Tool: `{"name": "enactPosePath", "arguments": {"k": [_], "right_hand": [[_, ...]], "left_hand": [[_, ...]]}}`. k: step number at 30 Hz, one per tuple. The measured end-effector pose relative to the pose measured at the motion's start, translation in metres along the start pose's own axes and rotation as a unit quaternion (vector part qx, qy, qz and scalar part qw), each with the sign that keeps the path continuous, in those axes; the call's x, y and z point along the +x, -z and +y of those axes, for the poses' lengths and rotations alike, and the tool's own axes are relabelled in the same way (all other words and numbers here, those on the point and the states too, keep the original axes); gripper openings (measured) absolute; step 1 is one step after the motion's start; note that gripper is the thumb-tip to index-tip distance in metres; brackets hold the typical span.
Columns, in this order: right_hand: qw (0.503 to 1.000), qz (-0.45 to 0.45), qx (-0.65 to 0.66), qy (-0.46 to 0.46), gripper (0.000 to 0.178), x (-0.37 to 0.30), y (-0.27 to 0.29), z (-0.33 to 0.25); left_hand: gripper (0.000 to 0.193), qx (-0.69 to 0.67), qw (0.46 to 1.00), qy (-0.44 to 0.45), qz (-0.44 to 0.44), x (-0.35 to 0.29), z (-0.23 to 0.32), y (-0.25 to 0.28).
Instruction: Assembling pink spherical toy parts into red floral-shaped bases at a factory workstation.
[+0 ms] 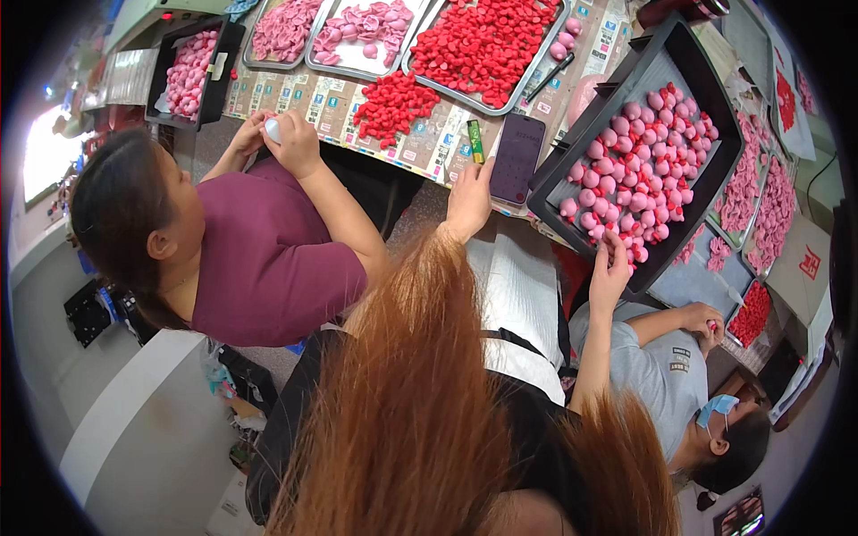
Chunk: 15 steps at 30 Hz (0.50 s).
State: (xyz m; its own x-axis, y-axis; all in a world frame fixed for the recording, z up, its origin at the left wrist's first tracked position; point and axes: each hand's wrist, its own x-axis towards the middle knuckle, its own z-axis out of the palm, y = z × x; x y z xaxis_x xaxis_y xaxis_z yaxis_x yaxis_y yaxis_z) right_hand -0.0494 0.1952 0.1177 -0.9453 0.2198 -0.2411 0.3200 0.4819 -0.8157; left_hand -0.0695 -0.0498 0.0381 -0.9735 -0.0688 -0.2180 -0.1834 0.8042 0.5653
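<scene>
Left hand (468,198) lay flat, fingers together, on table edge (420,170) just left of dark phone (517,157). Right hand (610,268) reached up right of phone, fingers closing on pink pieces (636,161) at black tray's (626,67) lower lip.

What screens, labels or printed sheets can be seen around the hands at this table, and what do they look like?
Phone: dark rectangular slab, screen off, flat on the table just right of the left hand.
Printed sheets: rows of small blue-and-white panels covering the tabletop under the trays.
Small packet: narrow, green and yellow, beside the phone.
Red-and-white cards: far right edge.
The right hand touches the black tray of pink pieces.
</scene>
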Motion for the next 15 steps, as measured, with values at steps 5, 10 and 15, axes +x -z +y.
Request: {"name": "enactPosePath", "arguments": {"k": [5,10,15], "right_hand": [[1.000,0.008,-0.013,0.002,0.024,-0.001,0.003,0.005],[1.000,0.019,-0.004,-0.008,0.024,-0.001,0.001,0.006],[1.000,0.018,0.010,-0.004,0.023,0.001,0.000,-0.002]], "left_hand": [[0.051,-0.061,0.998,0.012,0.013,-0.022,-0.003,-0.007],[0.060,0.080,0.996,-0.040,0.001,-0.031,-0.003,-0.017],[0.065,0.057,0.996,-0.067,0.012,-0.029,-0.009,-0.015]]}}
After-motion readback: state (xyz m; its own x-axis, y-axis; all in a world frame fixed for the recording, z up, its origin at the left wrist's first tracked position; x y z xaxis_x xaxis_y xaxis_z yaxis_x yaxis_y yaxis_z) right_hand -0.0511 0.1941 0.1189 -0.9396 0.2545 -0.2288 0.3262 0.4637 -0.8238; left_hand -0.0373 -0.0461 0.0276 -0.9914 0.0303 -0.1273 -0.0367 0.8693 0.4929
